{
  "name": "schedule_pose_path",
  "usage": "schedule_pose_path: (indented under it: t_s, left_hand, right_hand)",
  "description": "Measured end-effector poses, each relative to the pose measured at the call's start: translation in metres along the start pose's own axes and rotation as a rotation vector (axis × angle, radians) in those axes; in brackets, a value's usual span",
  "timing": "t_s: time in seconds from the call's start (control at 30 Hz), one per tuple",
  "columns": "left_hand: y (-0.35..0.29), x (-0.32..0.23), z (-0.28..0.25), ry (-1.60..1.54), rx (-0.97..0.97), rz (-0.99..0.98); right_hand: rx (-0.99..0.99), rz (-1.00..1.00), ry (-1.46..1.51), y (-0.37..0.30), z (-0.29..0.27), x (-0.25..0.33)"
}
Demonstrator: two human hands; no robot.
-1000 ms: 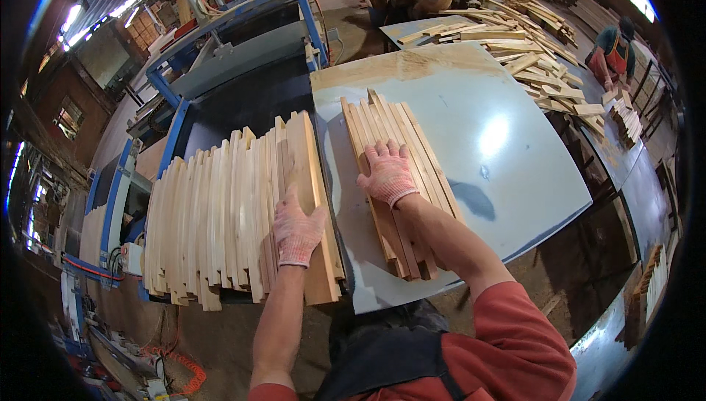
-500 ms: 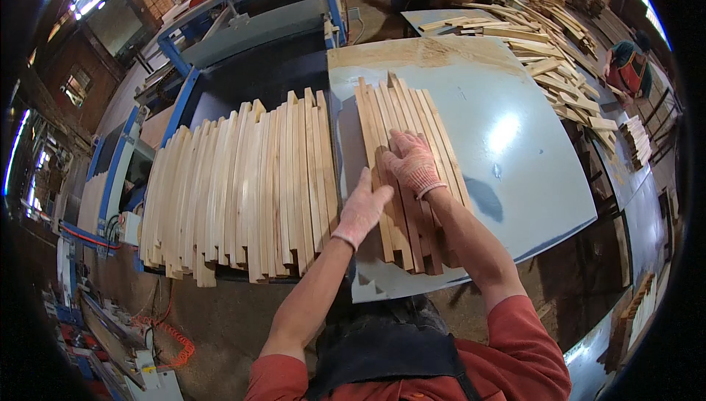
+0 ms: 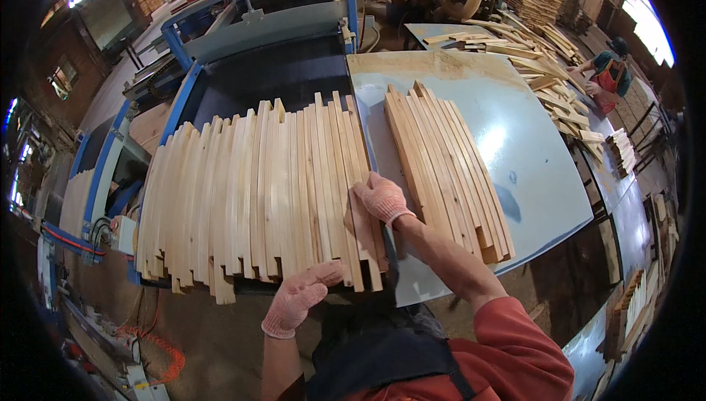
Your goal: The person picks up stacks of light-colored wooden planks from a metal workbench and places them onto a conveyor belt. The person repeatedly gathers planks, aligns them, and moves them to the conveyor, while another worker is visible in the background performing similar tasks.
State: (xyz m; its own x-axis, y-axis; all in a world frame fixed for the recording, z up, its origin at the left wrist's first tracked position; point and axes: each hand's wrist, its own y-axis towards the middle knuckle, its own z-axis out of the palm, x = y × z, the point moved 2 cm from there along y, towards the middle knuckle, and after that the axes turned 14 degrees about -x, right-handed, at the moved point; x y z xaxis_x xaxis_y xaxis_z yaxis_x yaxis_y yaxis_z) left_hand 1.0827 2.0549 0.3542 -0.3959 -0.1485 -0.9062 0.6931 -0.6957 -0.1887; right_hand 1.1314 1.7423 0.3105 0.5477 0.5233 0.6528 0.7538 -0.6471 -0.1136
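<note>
Both gloved hands' fingers touch the wide slat row.

Left hand: covered by a pink knitted work glove with a ribbed cuff ending at the wrist; knit texture visible across the back and fingers.
Right hand: same kind of pink knitted glove, ribbed cuff closing at the wrist.
Forearms: bare between glove cuffs and sleeves.
Sleeves: red fabric, pushed up; the right one bunches in folds near the elbow, the left one only just shows at the lower edge.
Torso: dark navy apron or bib over the red top, with a strap running over the chest.
</note>
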Motion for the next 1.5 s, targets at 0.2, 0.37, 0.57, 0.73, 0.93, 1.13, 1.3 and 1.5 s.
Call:
schedule_pose_path:
  t_s: [0.2, 0.37, 0.57, 0.73, 0.93, 1.13, 1.3, 1.5]
  left_hand:
    - [0.029, -0.022, -0.009, 0.431, -0.021, 0.146]
    - [0.052, -0.020, -0.001, 1.029, -0.113, 0.647]
    - [0.074, 0.025, 0.040, 1.507, 0.141, 0.429]
    - [0.081, 0.021, 0.040, 1.493, 0.180, 0.302]
    - [0.079, 0.030, 0.038, 1.480, 0.139, 0.321]
    - [0.088, 0.010, 0.047, 1.334, -0.021, 0.451]
    - [0.138, 0.002, 0.044, 0.967, -0.178, 0.336]
    - [0.113, -0.003, 0.062, 0.057, -0.144, 0.271]
  right_hand:
    - [-0.095, 0.035, 0.054, 0.015, 0.002, 0.006]
    - [-0.327, -0.226, -0.128, 0.072, -0.002, 0.054]
    - [-0.353, -0.446, -0.189, 0.222, 0.033, 0.078]
    - [-0.325, -0.471, -0.355, 0.292, 0.066, 0.099]
    - [-0.292, -0.347, -0.277, 0.301, 0.049, 0.119]
    - [-0.463, -0.404, 0.060, 0.256, -0.010, 0.140]
    - [-0.472, -0.516, 0.535, 0.159, -0.104, 0.185]
    - [-0.279, -0.285, 0.975, 0.028, -0.120, 0.143]
